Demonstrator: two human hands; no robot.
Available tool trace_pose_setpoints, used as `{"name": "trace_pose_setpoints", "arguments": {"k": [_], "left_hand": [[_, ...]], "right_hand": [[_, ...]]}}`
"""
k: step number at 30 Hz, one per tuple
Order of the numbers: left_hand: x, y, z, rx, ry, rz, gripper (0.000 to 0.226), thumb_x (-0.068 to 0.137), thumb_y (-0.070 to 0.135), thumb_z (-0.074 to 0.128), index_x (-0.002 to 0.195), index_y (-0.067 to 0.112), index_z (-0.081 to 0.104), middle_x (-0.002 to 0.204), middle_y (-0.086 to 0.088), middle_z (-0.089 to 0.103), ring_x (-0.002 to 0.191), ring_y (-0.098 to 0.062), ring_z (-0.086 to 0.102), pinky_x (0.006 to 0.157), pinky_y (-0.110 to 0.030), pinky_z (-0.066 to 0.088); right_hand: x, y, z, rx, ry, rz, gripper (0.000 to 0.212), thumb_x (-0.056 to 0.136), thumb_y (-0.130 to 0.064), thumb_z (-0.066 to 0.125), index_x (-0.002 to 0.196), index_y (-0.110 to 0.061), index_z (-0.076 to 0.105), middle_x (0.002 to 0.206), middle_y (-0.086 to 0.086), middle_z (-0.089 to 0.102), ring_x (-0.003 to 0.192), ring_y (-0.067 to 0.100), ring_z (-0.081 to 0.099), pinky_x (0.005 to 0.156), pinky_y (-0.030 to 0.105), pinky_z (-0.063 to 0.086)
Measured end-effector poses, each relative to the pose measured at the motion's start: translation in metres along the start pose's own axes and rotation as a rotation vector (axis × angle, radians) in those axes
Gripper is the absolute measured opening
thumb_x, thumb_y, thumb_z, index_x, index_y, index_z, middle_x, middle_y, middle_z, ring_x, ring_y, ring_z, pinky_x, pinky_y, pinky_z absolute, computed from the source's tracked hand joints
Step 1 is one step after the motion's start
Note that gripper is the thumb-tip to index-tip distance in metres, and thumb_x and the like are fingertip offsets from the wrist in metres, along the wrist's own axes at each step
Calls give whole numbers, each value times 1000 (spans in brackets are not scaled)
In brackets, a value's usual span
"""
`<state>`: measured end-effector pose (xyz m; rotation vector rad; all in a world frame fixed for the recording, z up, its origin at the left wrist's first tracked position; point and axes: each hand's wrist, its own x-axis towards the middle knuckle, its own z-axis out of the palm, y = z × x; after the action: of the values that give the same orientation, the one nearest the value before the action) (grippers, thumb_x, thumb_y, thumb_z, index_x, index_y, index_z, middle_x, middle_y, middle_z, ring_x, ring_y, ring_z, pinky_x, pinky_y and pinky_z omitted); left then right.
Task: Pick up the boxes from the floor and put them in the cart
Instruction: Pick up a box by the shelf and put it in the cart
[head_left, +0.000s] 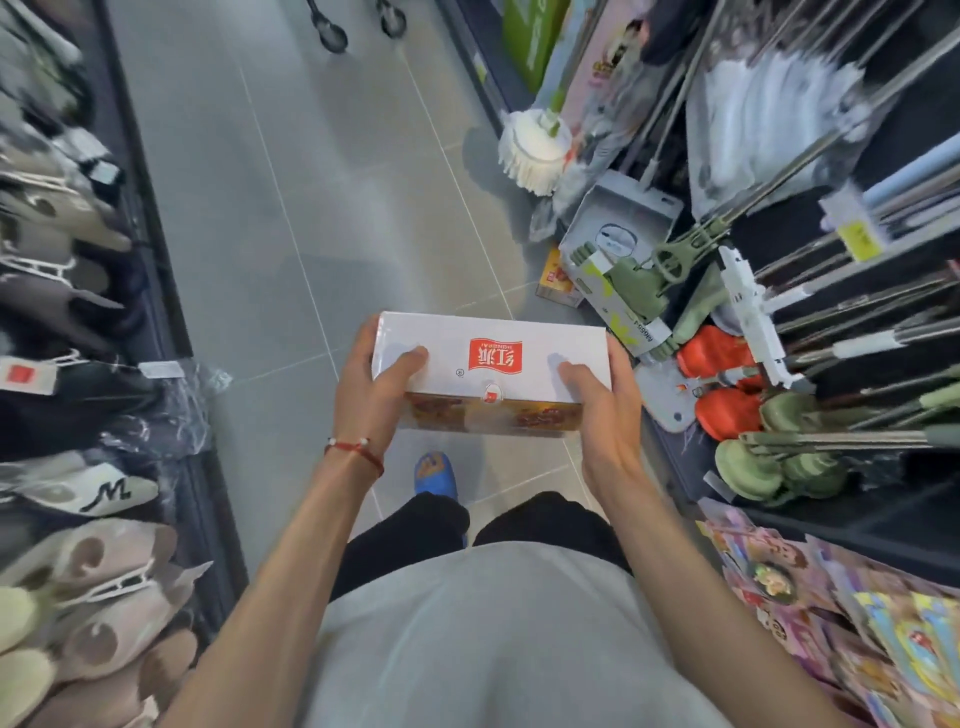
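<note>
Head view: both hands carry one white box (488, 358) at waist height over the grey floor (311, 208), mid-aisle, clear of the shelves on both sides. Left hand (371, 400) clamps the left end, thumb on the lid, fingers curled around the side and under. Right hand (602, 410) mirrors it on the right end. Nothing else is in either hand.

Step in hand, judged: carry to the cart. No cart body is in frame, only two dark wheels (332, 34) at the top edge, likely its casters, well ahead. To do it well:
- keep the lid level and both thumbs down so the box doesn't tip
- walk straight up the aisle
- stay clear of the mop (535, 150) head and the cleaning tools sticking out on the right
- lower it into the cart, don't drop it
- let go only once it rests flat

A second box (556, 283), yellow-orange, lies on the floor by the right shelf base, partly tucked under a grey dustpan (618, 218). It probably goes next.

Look of the held box:
- flat rectangular carton with a glossy white top
- red logo patch at centre, upside down from this angle
- small round red seal at the near edge
- near side panel printed brown-orange, blurred, so content can't be told
- corners look crisp, no dents visible

A red cord bracelet (356, 449) is on the left wrist.
</note>
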<state>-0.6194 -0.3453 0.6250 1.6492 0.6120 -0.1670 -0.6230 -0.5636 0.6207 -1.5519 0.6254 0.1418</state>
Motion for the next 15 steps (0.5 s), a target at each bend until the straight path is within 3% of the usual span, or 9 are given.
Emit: {"name": "trace_pose_setpoints", "arguments": {"k": [2,5,7,9,12,15], "left_hand": [[22,12,-14,17,18,32,50,79,32,63,129,27,57,122,1,67,113,-22,64,96,-41,55],[53,26,-31,42,65,63,54,80,31,62,133,31,52,126,5,62,116,-17,61,99,-38,52],[74,37,-38,50,98,75,58,80,33,62,137,34,48,128,9,59,115,-9,59,93,-24,50],[96,47,-41,42,114,69,61,80,35,63,139,34,46,130,9,57,114,-3,58,86,-14,47],[135,65,-37,16,136,42,61,79,34,63,138,33,48,130,7,59,115,-8,58,88,-18,46],[179,88,-26,-9,190,19,59,78,33,63,135,35,50,120,19,61,107,4,59,85,-16,46]], "right_hand": [[11,-10,28,12,6,-14,43,80,-28,67,122,-34,66,107,-19,74,100,1,69,80,21,53],[28,-23,64,-1,-10,-26,45,82,-29,66,126,-36,62,107,-22,73,101,-2,68,83,22,53],[42,-35,84,-18,-22,-27,45,84,-31,66,125,-48,60,108,-25,71,105,0,67,87,27,56],[62,-48,101,-33,-36,-31,42,82,-31,65,113,-59,61,108,-26,71,104,-2,66,83,22,54],[103,-69,122,-41,-56,-9,50,79,-32,64,125,-51,60,116,-17,70,108,6,67,77,19,54],[152,-91,143,-47,-96,7,50,77,-34,64,124,-51,55,120,-14,67,114,11,64,77,20,54]]}}
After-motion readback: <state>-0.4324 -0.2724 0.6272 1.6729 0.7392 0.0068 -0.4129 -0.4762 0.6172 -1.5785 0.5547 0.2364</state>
